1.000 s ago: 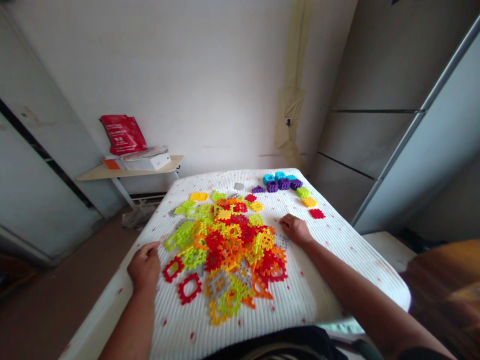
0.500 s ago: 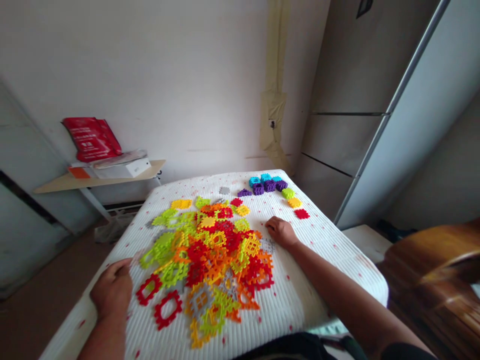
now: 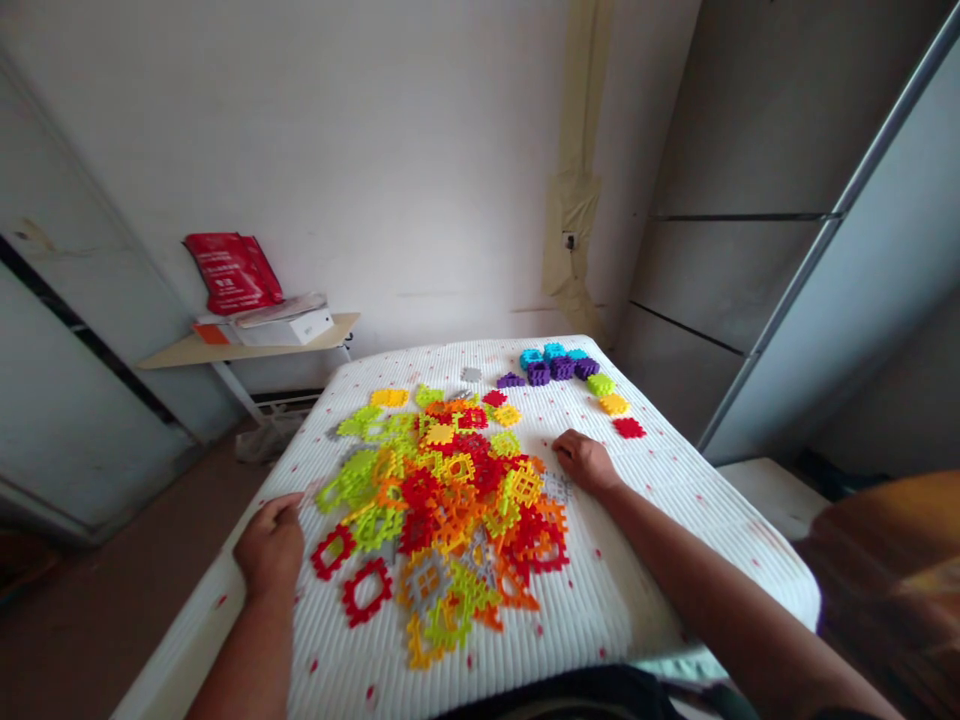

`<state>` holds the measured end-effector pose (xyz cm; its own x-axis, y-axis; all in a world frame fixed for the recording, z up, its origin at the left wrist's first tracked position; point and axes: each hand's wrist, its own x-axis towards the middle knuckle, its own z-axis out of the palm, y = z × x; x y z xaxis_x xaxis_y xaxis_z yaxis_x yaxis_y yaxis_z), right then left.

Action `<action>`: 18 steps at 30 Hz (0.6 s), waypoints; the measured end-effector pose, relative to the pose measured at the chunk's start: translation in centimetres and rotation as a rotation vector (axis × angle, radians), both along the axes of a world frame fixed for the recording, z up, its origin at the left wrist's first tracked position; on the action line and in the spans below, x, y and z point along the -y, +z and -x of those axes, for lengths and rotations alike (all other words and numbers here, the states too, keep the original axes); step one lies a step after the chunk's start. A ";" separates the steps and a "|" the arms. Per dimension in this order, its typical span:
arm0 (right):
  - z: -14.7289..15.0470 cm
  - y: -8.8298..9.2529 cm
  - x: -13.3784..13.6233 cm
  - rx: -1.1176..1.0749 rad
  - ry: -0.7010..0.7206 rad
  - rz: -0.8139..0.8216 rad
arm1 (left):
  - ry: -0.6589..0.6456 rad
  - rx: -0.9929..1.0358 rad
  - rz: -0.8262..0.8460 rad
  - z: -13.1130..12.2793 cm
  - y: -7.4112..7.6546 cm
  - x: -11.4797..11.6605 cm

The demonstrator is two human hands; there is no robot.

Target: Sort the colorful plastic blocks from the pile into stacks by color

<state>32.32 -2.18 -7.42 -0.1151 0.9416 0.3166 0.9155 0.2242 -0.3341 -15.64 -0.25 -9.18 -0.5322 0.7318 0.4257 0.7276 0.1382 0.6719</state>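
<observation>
A heap of flat plastic interlocking pieces point(image 3: 450, 500) in red, orange, yellow, lime and grey spreads over the middle of the covered table. My left hand point(image 3: 271, 548) rests at the heap's left side, fingers curled in; nothing shows in it. Nearest to it lies a red frame piece point(image 3: 332, 551), with a second red frame piece point(image 3: 367, 592) closer to me. On the heap's right, my right hand point(image 3: 586, 463) lies on the cloth with its fingers folded under, beside a grey piece point(image 3: 557, 487). No piece shows in it either.
At the far right of the table point(image 3: 645, 520) stand blue stacks point(image 3: 553, 351) and purple stacks point(image 3: 562, 368). Lime, yellow and red pieces point(image 3: 629, 428) line the right edge. A side shelf point(image 3: 176, 357) holds a box and red bag. A tall grey cabinet point(image 3: 720, 280) stands right.
The camera has turned a little to the left, so the whole scene sits further right in view. Both hands keep their places beside the heap, and no piece has visibly moved.
</observation>
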 end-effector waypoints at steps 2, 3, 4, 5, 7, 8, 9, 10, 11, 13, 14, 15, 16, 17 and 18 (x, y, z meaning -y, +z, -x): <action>0.0 0.0 0.0 0.003 0.001 0.000 | -0.001 0.052 0.016 -0.1 0.1 0.1; 0.0 0.0 0.0 0.006 0.000 -0.002 | -0.003 0.082 0.024 -0.2 0.2 0.1; 0.0 0.0 -0.1 0.010 0.000 -0.003 | -0.002 0.104 0.027 -0.2 0.3 0.2; 0.0 0.0 -0.1 0.014 -0.001 -0.004 | -0.002 0.123 0.028 -0.3 0.4 0.3; 0.0 -0.1 -0.1 0.014 0.000 -0.004 | -0.007 0.153 0.028 -0.4 0.5 0.4; 0.0 -0.1 -0.1 0.010 0.003 -0.005 | -0.012 0.163 0.028 -0.4 0.6 0.5; 0.0 -0.2 -0.2 0.004 0.005 -0.004 | -0.018 0.170 0.028 -0.5 0.6 0.5; 0.0 -0.2 -0.2 -0.002 0.007 -0.002 | -0.025 0.175 0.027 -0.5 0.7 0.6; -0.1 -0.3 -0.2 -0.008 0.009 0.000 | -0.031 0.178 0.025 -0.6 0.8 0.7; -0.1 -0.3 -0.3 -0.019 0.012 0.007 | -0.043 0.181 0.021 -0.7 0.9 0.8; -0.2 -0.3 -0.3 -0.023 0.013 0.010 | -0.049 0.183 0.020 -0.7 1.0 0.9; -0.2 -0.3 -0.3 -0.028 0.013 0.016 | -0.054 0.184 0.018 -0.7 1.0 0.9; -0.2 -0.3 -0.3 -0.030 0.011 0.024 | -0.057 0.184 0.015 -0.7 1.0 1.0; -0.2 -0.2 -0.3 -0.031 0.007 0.034 | -0.059 0.184 0.010 -0.7 1.1 1.0; -0.1 -0.2 -0.3 -0.031 0.000 0.043 | -0.057 0.182 0.002 -0.8 1.2 1.1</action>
